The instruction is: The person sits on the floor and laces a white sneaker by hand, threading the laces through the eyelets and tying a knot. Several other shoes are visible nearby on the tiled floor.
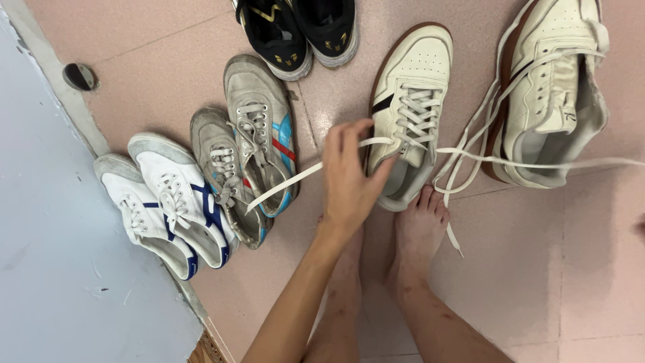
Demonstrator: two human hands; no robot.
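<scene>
place: home entryway | evidence: worn shoe pairs [222, 168] lined on pink tiled floor [571, 269] beside wall [47, 269]

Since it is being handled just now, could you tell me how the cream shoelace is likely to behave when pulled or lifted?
Probably floppy: the cream shoelace sags and loops loosely near the cream sneaker. Likely very light, since the left hand lifts it with a fingertip pinch. Being flat and threaded through eyelets, pulling may tug the shoe along the pink tile floor.

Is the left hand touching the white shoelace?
Touching. The head view shows the left hand pinching the white shoelace between thumb and fingers, above the cream shoe.
</scene>
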